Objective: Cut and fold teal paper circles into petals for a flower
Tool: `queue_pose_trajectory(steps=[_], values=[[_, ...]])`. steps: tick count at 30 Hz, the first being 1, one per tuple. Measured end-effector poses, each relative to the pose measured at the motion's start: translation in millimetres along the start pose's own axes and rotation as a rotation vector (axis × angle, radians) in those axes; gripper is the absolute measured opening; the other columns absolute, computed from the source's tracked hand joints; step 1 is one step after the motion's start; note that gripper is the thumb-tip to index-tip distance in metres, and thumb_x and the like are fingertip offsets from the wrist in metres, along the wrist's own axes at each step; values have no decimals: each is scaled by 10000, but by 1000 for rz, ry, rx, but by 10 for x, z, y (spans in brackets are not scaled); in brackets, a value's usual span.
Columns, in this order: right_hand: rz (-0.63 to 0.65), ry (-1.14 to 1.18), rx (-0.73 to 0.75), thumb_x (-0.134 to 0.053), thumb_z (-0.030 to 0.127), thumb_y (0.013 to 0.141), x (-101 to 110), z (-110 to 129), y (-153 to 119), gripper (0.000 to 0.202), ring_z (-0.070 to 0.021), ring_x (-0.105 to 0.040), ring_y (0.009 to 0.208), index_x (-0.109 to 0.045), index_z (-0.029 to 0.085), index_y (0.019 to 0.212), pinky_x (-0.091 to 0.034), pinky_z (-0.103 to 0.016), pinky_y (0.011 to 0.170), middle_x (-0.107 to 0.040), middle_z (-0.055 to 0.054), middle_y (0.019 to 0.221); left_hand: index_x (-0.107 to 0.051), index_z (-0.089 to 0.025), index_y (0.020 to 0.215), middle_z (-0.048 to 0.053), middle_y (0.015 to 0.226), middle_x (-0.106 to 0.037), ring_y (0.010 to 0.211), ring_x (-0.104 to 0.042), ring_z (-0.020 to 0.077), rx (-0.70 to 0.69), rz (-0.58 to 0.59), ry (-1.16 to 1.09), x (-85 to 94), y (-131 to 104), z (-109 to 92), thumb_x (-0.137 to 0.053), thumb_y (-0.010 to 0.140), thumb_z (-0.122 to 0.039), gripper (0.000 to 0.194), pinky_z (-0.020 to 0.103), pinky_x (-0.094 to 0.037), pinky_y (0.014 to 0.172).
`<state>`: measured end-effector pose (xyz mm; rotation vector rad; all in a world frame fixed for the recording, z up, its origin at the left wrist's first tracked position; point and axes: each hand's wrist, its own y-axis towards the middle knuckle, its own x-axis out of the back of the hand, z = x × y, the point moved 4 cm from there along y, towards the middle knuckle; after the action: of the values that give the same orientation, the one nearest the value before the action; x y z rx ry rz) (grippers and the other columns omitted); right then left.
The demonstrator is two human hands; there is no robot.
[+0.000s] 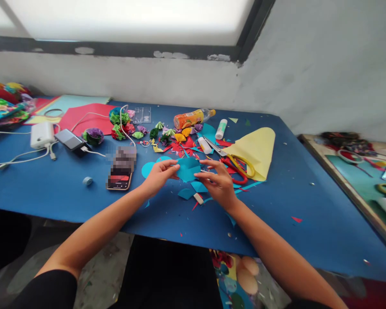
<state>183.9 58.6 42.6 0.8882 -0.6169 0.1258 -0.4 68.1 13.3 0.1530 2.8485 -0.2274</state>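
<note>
A round blue paper piece (188, 169) with fold creases is held up between my two hands, above the blue table (167, 227). My left hand (162, 175) pinches its left edge between thumb and fingers. On the right edge, my right hand (219, 183) grips it with the fingertips. More blue paper cuttings (186, 194) and a white eraser (198, 198) lie just below the hands. Behind them are red and blue scraps (179, 150), a glue stick (204, 145), yellow-handled scissors (241, 165) and red-handled scissors (238, 175).
Left of my hands are a phone (120, 169), a tape roll (87, 181) and a white charger (42, 135) with cables. Further back lie paper flowers (119, 122), an orange bottle (193, 118) and another glue stick (221, 128). Yellow paper (255, 150) lies right.
</note>
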Motion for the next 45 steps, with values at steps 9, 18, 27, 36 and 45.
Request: queue_pose_trajectory(steps=[9, 18, 27, 36, 45], values=[[59, 174, -266, -497, 224, 871, -13, -37, 38, 204, -199, -641, 914, -689, 220, 941, -522, -353, 810, -698, -54, 965, -656, -123, 822, -20, 619, -605, 545, -529, 84, -42, -58, 55, 24, 10, -30, -776, 530, -462, 463, 228, -464, 544], [141, 210, -312, -571, 170, 766, -65, -4, 5, 205, -201, -621, 954, -711, 225, 906, -515, -338, 820, -644, -66, 1020, -658, -129, 797, -16, 608, -628, 544, -550, 94, -26, 27, 93, -20, 5, 11, -792, 516, -438, 439, 234, -474, 557], [65, 273, -410, -668, 384, 766, -81, -40, -25, 182, -201, -637, 834, -644, 207, 799, -529, -350, 762, -658, -53, 864, -683, -131, 863, 45, 786, -695, 703, -647, 152, -16, 215, 112, -98, -67, 19, -753, 620, -443, 402, 281, -506, 689], [63, 404, -521, -699, 383, 738, -149, -62, -52, 364, -166, -649, 721, -571, 201, 1025, -542, -274, 621, -652, -20, 783, -639, -114, 865, 39, 716, -686, 701, -675, 177, 4, 200, 95, -97, -63, 75, -774, 606, -396, 406, 279, -512, 640], [91, 407, -451, -615, 298, 816, -165, -54, -80, 320, -179, -661, 805, -565, 232, 1125, -563, -309, 696, -666, -49, 948, -645, -129, 881, 47, 770, -687, 687, -674, 156, 49, 230, 42, -90, -31, 20, -769, 591, -479, 471, 243, -513, 623]])
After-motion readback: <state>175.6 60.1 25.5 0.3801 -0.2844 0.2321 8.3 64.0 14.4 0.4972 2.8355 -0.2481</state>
